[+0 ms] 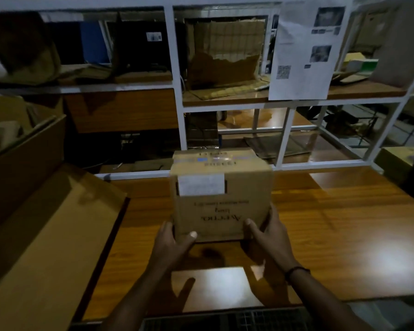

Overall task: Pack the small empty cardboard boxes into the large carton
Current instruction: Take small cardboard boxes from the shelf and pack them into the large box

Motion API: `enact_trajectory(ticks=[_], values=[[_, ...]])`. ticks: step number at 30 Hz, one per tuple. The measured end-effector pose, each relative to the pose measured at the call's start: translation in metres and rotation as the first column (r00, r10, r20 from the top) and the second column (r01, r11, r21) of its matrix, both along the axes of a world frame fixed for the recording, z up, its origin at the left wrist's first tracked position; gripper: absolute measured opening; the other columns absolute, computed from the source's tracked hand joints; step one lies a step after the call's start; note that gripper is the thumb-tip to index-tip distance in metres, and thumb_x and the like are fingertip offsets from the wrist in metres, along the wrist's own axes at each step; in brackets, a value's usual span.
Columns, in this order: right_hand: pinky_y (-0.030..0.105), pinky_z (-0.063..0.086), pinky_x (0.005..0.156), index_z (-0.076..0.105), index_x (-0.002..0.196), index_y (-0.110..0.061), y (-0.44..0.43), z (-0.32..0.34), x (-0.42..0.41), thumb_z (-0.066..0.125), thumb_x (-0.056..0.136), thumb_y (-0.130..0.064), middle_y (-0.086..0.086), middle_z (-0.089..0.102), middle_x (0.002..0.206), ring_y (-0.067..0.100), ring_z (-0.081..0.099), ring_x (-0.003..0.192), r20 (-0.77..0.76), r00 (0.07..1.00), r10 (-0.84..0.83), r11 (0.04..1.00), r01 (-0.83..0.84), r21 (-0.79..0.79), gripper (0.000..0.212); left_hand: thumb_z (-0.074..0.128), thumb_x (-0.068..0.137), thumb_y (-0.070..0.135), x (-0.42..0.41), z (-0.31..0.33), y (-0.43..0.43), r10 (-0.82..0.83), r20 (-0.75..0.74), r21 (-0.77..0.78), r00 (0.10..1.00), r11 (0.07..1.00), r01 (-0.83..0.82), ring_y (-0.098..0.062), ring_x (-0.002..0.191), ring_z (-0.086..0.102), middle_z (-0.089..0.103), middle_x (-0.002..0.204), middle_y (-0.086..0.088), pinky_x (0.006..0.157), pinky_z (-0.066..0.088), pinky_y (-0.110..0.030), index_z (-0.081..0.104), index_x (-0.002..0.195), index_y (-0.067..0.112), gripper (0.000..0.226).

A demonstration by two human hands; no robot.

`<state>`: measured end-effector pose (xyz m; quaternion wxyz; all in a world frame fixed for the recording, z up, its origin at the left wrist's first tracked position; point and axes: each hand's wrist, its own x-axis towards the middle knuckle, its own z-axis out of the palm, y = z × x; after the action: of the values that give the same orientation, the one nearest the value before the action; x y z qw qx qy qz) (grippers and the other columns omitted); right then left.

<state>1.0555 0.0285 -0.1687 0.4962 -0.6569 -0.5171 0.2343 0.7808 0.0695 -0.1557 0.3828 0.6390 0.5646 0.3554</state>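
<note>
Brown cardboard: a small box point(221, 199), its print upside down, is grasped at its near lower corners by the left hand point(172, 242) and right hand point(268, 237), thumbs on its front, over the wooden table point(332, 223). The large carton point(46, 235) lies to the left. Beyond stands a white rack point(177, 91) with a printed sheet point(304, 51) hanging on it.

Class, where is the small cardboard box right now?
Centre of the head view: the small cardboard box is held between the left hand and right hand above the wooden table, right of the large carton.
</note>
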Motion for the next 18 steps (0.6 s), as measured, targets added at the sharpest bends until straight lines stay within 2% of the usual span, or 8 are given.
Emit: enact_trajectory(ticks=[2,4,5,9,12,14,16,18], values=[[0.018,0.054,0.085,0.020,0.152,-0.044,0.002,0.013,-0.002,0.077,0.090,-0.039,-0.017,0.050,0.135,0.007,0.055,0.118,0.035,0.999,0.000,1.000,-0.001,0.020,0.084,0.080,0.088,0.036,-0.005,0.010,0.004,0.013,-0.016,0.039,1.000,0.999,-0.013,-0.007,0.122,0.039,0.035,0.139,0.011,0.087,0.045,-0.024,0.036,0.153,0.026,0.079],[0.032,0.060,0.091,0.012,0.158,-0.041,0.004,0.022,-0.005,0.077,0.089,-0.043,-0.010,0.052,0.143,0.011,0.058,0.122,0.080,0.997,0.003,0.999,-0.006,0.041,0.096,0.084,0.084,0.035,-0.012,0.015,0.011,0.009,0.000,0.088,1.000,0.996,-0.009,-0.005,0.121,0.038,0.032,0.147,0.012,0.075,0.042,-0.012,0.030,0.158,0.027,0.092],[0.038,0.061,0.092,0.010,0.159,-0.042,0.004,0.027,-0.007,0.077,0.088,-0.043,-0.007,0.051,0.146,0.013,0.058,0.124,0.093,0.996,0.013,0.998,-0.018,0.054,0.098,0.086,0.080,0.040,-0.015,0.016,0.014,0.000,0.007,0.119,1.000,0.993,0.000,-0.006,0.122,0.040,0.030,0.153,0.010,0.072,0.042,-0.011,0.027,0.159,0.031,0.099],[0.044,0.058,0.098,0.025,0.157,-0.039,0.007,0.034,-0.015,0.074,0.089,-0.046,-0.007,0.043,0.153,0.012,0.048,0.135,0.126,0.991,0.040,0.993,-0.053,0.102,0.084,0.076,0.057,0.074,-0.027,0.015,0.024,-0.013,0.037,0.157,0.999,0.988,0.007,-0.015,0.130,0.042,0.026,0.157,0.005,0.077,0.047,-0.017,0.022,0.161,0.038,0.122],[0.045,0.056,0.101,0.026,0.156,-0.041,0.004,0.026,-0.023,0.073,0.090,-0.046,-0.008,0.036,0.157,0.013,0.043,0.138,0.192,0.981,0.029,0.993,-0.051,0.107,0.081,0.087,0.066,0.060,-0.027,0.007,0.027,-0.014,-0.004,0.132,1.000,0.991,0.014,-0.015,0.130,0.040,0.025,0.157,0.003,0.080,0.047,-0.020,0.015,0.163,0.035,0.123],[0.043,0.054,0.102,0.015,0.159,-0.044,0.001,0.020,-0.028,0.077,0.089,-0.039,-0.006,0.030,0.163,0.016,0.039,0.143,0.193,0.981,0.010,0.993,-0.032,0.112,0.094,0.090,0.074,0.043,-0.028,-0.002,0.027,0.024,-0.047,0.104,0.999,0.994,-0.019,-0.020,0.131,0.046,0.034,0.154,-0.002,0.083,0.053,-0.028,0.019,0.163,0.032,0.114],[0.042,0.051,0.103,0.002,0.161,-0.047,-0.003,0.014,-0.034,0.079,0.088,-0.035,-0.003,0.027,0.166,0.018,0.036,0.146,0.180,0.983,-0.033,0.992,0.010,0.125,0.107,0.087,0.076,0.044,-0.030,-0.011,0.025,0.048,-0.075,0.080,0.996,0.996,-0.041,-0.025,0.130,0.052,0.044,0.149,-0.003,0.088,0.059,-0.040,0.025,0.161,0.030,0.106],[0.043,0.049,0.103,-0.003,0.160,-0.049,-0.005,0.011,-0.041,0.079,0.087,-0.035,0.001,0.027,0.167,0.020,0.035,0.146,0.165,0.983,-0.083,0.989,0.061,0.136,0.111,0.085,0.078,0.046,-0.032,-0.013,0.022,0.041,-0.060,0.082,0.997,0.996,-0.036,-0.024,0.128,0.055,0.048,0.147,-0.002,0.089,0.060,-0.044,0.030,0.159,0.028,0.100]])
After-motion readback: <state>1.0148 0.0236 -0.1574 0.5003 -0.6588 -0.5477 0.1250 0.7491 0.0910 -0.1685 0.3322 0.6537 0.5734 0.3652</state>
